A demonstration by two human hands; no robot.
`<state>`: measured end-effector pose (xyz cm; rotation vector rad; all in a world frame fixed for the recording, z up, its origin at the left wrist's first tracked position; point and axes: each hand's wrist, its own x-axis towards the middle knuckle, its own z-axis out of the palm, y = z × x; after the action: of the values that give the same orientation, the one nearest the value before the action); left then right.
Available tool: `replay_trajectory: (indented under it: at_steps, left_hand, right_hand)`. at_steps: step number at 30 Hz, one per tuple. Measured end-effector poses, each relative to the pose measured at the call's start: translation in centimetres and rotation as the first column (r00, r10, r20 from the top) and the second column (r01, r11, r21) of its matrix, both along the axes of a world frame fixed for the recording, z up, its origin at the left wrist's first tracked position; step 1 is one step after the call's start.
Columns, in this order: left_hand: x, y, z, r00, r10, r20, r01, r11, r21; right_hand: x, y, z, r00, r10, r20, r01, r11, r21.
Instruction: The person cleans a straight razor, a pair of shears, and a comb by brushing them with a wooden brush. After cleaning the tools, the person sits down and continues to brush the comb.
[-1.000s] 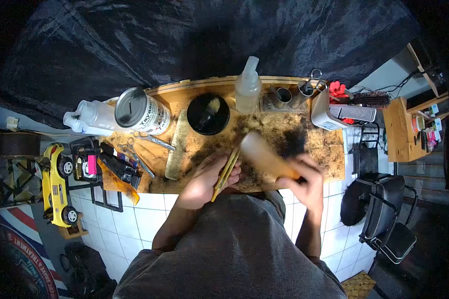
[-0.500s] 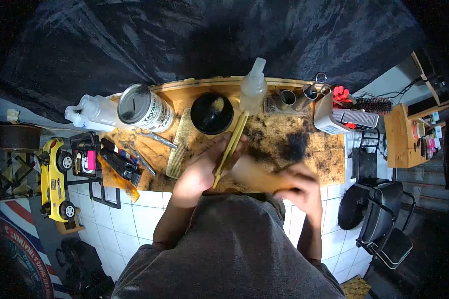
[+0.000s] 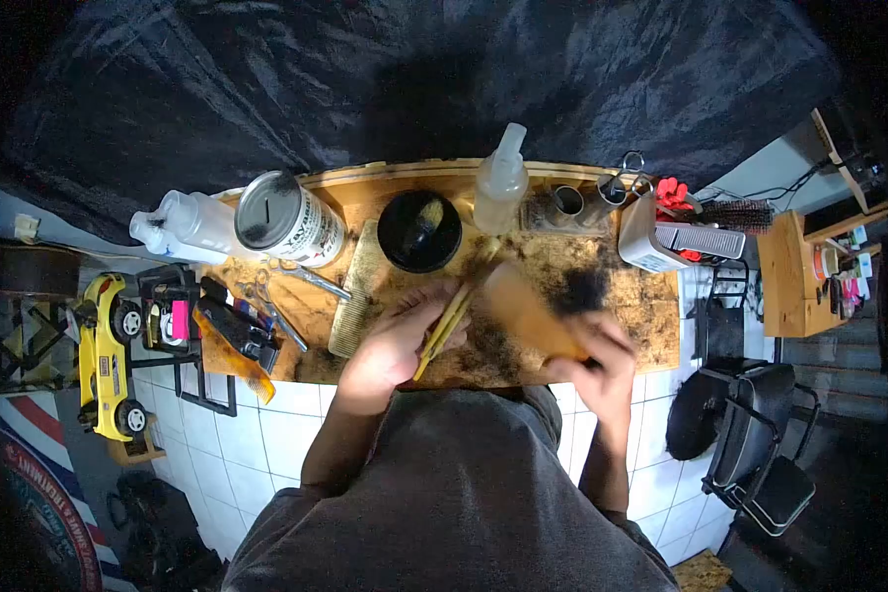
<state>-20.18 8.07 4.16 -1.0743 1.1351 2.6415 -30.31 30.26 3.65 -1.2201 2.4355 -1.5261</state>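
Note:
My left hand (image 3: 405,331) is closed around a thin yellow tool (image 3: 451,314) with two long parts, tilted up to the right over the wooden table (image 3: 622,326). In my right hand (image 3: 602,365) is a brush (image 3: 533,321) with an orange-brown handle; motion blurs it, and its pale end lies close to the yellow tool's right side. Beyond my left hand sits a round black container (image 3: 419,232). A flat gold comb (image 3: 353,306) lies left of that hand. Dark hair clippings (image 3: 584,286) are scattered on the tabletop.
At the back stand a spray bottle (image 3: 501,183), a white can (image 3: 291,222) and metal cups (image 3: 567,201). Scissors (image 3: 311,279), a black clipper (image 3: 242,331) and an orange comb (image 3: 247,367) lie left. A white holder (image 3: 651,237) is at the right, with a chair (image 3: 755,409) beyond.
The brush has swung to a steeper slant, its pale end moving up and right. The yellow tool has dropped slightly toward me and tilts a little more to the right.

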Motion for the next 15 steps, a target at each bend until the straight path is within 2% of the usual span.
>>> replay_trajectory:
  at_steps: [1,3,4,5,7,8,9,11,12,13,15]
  left_hand:
    - [0.3,-0.1,-1.4,1.000,0.001,-0.004,-0.001,1.000,0.002]
    - [0.4,-0.3,-3.4,0.955,-0.044,-0.294,0.105,0.975,0.195]
    - [-0.5,0.7,0.7,0.998,0.042,0.044,-0.040,0.999,-0.028]
    - [-0.6,0.0,0.1,0.998,0.050,0.036,-0.049,0.998,-0.032]
    - [-0.6,-1.3,-1.8,0.945,-0.009,-0.326,0.060,0.987,0.149]
    - [-0.8,-1.5,-2.2,0.902,0.044,-0.430,0.068,0.968,0.243]
    - [-0.7,-1.5,-2.2,0.901,0.046,-0.432,0.067,0.967,0.244]
    - [-0.3,-1.5,-1.9,0.886,0.029,-0.464,0.108,0.958,0.265]
    - [-0.2,-1.0,-1.4,0.964,0.006,-0.267,-0.013,1.000,-0.027]
    - [0.0,-0.7,-1.6,0.964,0.004,-0.267,-0.011,1.000,-0.026]
    - [0.0,-0.3,-2.1,0.986,-0.031,-0.165,0.037,0.999,0.031]
  right_hand:
    - [-0.1,-0.6,0.2,0.984,-0.131,0.119,0.138,0.989,-0.057]
    - [-0.7,-0.5,-1.0,0.995,-0.096,0.021,0.097,0.995,-0.026]
    - [-0.7,-0.1,-1.8,0.998,0.055,0.010,-0.055,0.998,0.018]
    - [-0.4,0.3,-2.4,0.978,0.207,0.006,-0.207,0.976,0.064]
    - [0.4,0.1,-2.4,0.900,0.427,0.090,-0.436,0.882,0.178]
    - [0.5,0.2,-1.8,0.896,0.424,0.130,-0.443,0.870,0.216]
    - [0.6,0.2,-1.3,0.892,0.419,0.172,-0.451,0.856,0.252]
    - [-0.3,0.7,-1.9,0.936,0.341,0.090,-0.345,0.938,0.041]
    - [-0.8,0.7,-1.1,0.970,0.237,0.059,-0.239,0.971,0.029]
    - [-0.9,0.5,-0.8,0.989,0.120,0.087,-0.114,0.991,-0.071]
    - [-0.6,-0.7,0.3,0.967,-0.193,0.164,0.209,0.974,-0.083]
